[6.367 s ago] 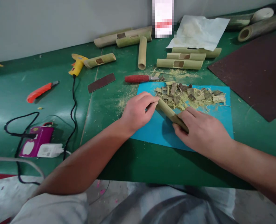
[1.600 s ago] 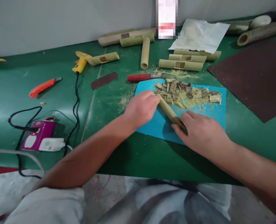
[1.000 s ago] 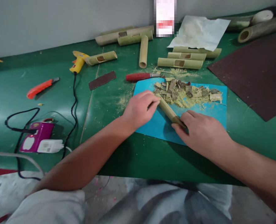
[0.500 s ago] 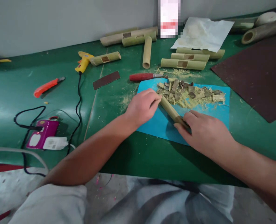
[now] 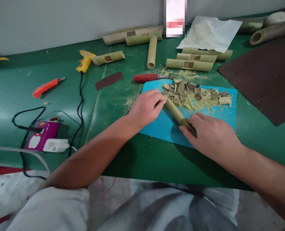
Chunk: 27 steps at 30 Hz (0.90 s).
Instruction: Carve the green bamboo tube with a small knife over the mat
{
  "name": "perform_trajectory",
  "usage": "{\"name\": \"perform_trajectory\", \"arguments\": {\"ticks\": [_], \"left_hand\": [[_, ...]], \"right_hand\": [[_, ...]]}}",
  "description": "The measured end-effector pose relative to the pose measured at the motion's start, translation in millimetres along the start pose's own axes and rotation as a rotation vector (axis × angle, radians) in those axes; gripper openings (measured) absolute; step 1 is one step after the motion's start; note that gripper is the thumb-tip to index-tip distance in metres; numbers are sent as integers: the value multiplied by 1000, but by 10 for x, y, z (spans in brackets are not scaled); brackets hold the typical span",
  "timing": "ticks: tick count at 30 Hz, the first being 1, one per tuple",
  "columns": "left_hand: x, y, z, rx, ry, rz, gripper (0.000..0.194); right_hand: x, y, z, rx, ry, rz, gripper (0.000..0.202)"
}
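Note:
A slim bamboo tube (image 5: 174, 110) slants over a blue sheet (image 5: 165, 130), its upper end to the left. My left hand (image 5: 147, 106) is closed, thumb and fingertips pinched at that upper end; whether anything else is inside the fist is hidden. Around the lower right end my right hand (image 5: 212, 133) is wrapped, covering that end. Behind the tube, bamboo chips (image 5: 181, 91) and pale shavings (image 5: 200, 105) are heaped on the sheet. A red-handled tool (image 5: 147, 77) lies just past the sheet's far left corner.
Several cut bamboo tubes (image 5: 189, 64) lie at the back. On the left are a yellow glue gun (image 5: 84, 62), an orange utility knife (image 5: 47, 87), a purple power strip (image 5: 44, 134) and cords. A sandpaper strip (image 5: 110, 80) and a large brown sheet (image 5: 262, 80) flank the work area.
Both hands keep their hold on the bamboo tube, in nearly the same place. The whole view has shifted slightly; nothing was picked up or put down.

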State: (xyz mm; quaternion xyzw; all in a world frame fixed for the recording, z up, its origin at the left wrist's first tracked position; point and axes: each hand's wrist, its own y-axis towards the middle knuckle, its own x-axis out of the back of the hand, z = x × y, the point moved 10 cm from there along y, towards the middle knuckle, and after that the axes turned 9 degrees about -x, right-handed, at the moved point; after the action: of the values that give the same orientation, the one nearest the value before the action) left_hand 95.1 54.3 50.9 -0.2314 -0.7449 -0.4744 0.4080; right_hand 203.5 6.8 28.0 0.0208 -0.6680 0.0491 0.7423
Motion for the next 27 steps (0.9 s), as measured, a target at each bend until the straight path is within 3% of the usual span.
{"name": "perform_trajectory", "arguments": {"ticks": [4,8,12,15,19,23,27], "left_hand": [[-121,3,-96,-104,-47,114,28],[-16,-5,38,17,-6,3,25],[-141,-2,-161,-128,-55,122,30],[-36,0,-70,-11,-19,23,24],[-179,-4,-178,-102,-90,163,26],[-4,-13,-50,16,-14,-8,24],[-179,-24,-223,-144,-81,157,30]], "right_hand": [[0,-1,10,14,-4,-9,29],[0,0,-10,-2,-1,-10,28],[-7,1,3,-1,-3,10,27],[-11,8,-7,-23,-19,20,27],[-18,7,10,-3,-17,30,24],[-13,5,-19,-19,-24,21,26],[-15,1,-9,-10,-18,15,25]]}}
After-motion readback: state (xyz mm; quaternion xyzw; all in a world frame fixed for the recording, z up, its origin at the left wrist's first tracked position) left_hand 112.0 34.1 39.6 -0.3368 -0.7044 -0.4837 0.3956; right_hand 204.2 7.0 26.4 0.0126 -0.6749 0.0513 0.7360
